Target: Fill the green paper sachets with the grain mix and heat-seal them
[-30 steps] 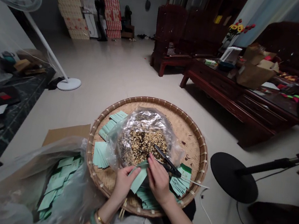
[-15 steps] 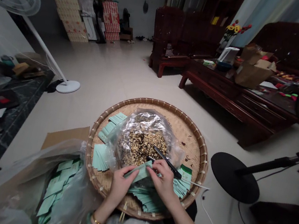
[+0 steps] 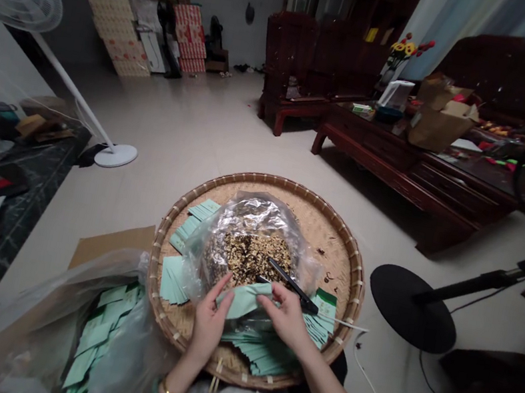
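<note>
A round woven bamboo tray [image 3: 341,237] rests on my lap. In its middle lies a clear plastic bag [image 3: 253,218] of dried brown bits [image 3: 252,256]. My left hand [image 3: 209,319] and my right hand [image 3: 286,316] together pinch one pale green paper packet [image 3: 243,298], held flat just in front of the bag. My right hand also grips black tweezers [image 3: 290,283] that point up and left over the dried bits. Stacks of green packets [image 3: 265,353] lie under my hands, with more [image 3: 177,276] at the tray's left side.
A big clear bag of green packets [image 3: 99,330] sits at my left, a cardboard sheet [image 3: 112,241] behind it. A white fan's base [image 3: 114,155] stands on the floor at the left, a black fan's base [image 3: 413,308] at the right. A dark wooden table [image 3: 414,169] stands beyond.
The green packet went from hanging upright in my left hand to lying flat between both hands. My hands drew a little apart, and the view shifted slightly.
</note>
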Demonstrator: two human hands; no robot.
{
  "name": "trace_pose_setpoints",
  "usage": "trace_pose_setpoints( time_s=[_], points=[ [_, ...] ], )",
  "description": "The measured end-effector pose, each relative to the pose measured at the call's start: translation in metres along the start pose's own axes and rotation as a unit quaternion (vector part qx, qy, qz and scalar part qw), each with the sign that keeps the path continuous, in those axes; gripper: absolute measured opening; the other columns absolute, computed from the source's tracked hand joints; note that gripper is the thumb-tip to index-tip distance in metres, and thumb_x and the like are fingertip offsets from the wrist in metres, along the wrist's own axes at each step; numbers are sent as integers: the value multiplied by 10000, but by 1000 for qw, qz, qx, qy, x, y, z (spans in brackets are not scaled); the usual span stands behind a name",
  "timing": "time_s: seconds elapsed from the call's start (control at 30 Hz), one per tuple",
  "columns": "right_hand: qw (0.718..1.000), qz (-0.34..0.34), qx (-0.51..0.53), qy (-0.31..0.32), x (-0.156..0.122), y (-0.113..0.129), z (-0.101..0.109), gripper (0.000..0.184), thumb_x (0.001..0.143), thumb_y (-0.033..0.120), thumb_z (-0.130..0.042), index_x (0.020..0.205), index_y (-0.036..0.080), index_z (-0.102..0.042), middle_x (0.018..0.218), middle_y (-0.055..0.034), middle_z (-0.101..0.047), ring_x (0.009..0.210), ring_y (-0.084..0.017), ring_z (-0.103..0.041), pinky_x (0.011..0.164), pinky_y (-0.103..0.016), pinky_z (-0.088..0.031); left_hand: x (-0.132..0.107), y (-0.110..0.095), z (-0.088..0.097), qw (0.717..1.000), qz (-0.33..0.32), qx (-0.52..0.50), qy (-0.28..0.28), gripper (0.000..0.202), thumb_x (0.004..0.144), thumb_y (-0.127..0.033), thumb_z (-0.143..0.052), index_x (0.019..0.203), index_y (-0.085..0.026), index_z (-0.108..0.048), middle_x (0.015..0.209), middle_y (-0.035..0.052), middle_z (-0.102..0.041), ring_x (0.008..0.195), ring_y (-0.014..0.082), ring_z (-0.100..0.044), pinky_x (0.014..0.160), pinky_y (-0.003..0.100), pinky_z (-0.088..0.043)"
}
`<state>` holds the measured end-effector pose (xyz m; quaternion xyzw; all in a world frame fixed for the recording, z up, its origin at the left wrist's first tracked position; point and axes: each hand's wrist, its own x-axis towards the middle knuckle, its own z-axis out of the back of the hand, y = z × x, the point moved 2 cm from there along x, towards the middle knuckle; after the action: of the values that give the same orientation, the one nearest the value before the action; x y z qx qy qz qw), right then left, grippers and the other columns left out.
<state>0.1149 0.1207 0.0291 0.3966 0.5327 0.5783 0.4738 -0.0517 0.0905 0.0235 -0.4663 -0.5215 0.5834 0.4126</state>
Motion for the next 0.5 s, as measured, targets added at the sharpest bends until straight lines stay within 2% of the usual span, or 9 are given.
trace_pose_setpoints(
  time_s=[0.07,0.1,0.17,0.27,0.33,0.4,0.43,0.5],
  points=[
    [999,23,-36,-10,0,3,5,212,799,343,-569,770,153,-660,731,-27,-654,717,-175,-591,691,-288,-481,2,1,4,1000,16,-4,-6,593,764,-445,-618,1265,-140,-530,1135,137,-666,831,190,-681,714,270,-545],
    [999,22,-28,6,0,5,6,219,799,352,-573,787,155,-668,739,-28,-657,734,-181,-596,719,-300,-483,3,1,5,1000,20,-11,-2,606,766,-453,-614,1274,-137,-520,1129,138,-668,830,191,-681,714,271,-546],
    [997,2,28,78,-1,9,4,255,772,388,-619,870,160,-680,777,-31,-672,779,-192,-611,788,-330,-483,4,-1,6,999,14,-27,14,586,772,-463,-604,1256,-139,-536,1098,132,-684,904,205,-671,781,291,-536],
    [978,-40,99,178,-4,13,1,393,733,472,-662,981,168,-672,844,-36,-686,839,-203,-620,865,-364,-463,4,-3,4,998,2,-42,47,551,779,-464,-595,1227,-145,-556,1021,123,-713,992,222,-646,865,329,-509],
    [974,-73,104,186,-6,14,1,450,759,554,-601,971,165,-681,859,-45,-689,855,-212,-618,883,-385,-453,3,0,4,997,13,-45,64,582,785,-469,-586,1260,-139,-521,988,127,-720,933,225,-665,816,334,-529],
    [974,-100,101,179,-5,14,3,509,787,610,-527,961,159,-686,880,-53,-692,869,-218,-615,909,-406,-436,3,3,8,999,11,-30,44,583,812,-467,-549,1287,-135,-490,996,130,-714,867,218,-678,754,326,-544],
    [973,-107,98,179,-4,14,4,534,791,628,-504,962,157,-687,894,-57,-693,880,-221,-612,924,-413,-427,2,3,11,1000,-13,-7,16,554,833,-451,-526,1290,-142,-486,1020,130,-706,875,216,-675,759,330,-541],
    [974,-108,87,181,-1,16,6,569,785,662,-477,944,159,-693,912,-62,-693,904,-224,-605,939,-417,-420,0,-1,17,987,-123,89,-45,468,848,-393,-524,1259,-171,-519,1102,128,-673,981,232,-634,846,376,-508]
  ],
)
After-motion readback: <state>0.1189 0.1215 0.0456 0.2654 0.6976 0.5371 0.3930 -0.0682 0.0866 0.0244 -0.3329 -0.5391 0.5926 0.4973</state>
